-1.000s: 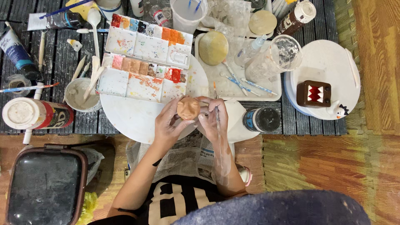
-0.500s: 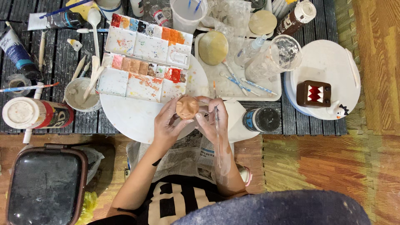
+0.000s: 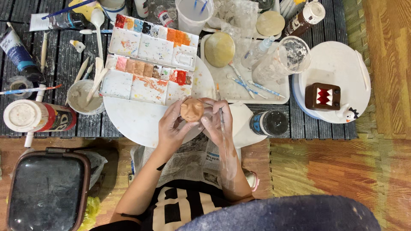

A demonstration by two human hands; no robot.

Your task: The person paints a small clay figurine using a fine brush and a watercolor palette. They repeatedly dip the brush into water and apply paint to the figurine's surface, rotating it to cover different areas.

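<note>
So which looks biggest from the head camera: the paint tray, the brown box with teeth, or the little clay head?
1. Paint tray
2. Brown box
3. Clay head, slightly smaller than the box, though it may sit nearer the camera.

Fingers hide the clay head's underside. The black container is cut off by the lower edge. Tube labels are too small to tell.

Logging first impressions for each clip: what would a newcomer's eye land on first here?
Probably the small peach clay head at centre, held between the left hand and the right hand, which also holds a thin brush. Just behind sits a paint-smeared palette; far right, a brown block figure with zigzag teeth stands on a white plate.
</note>
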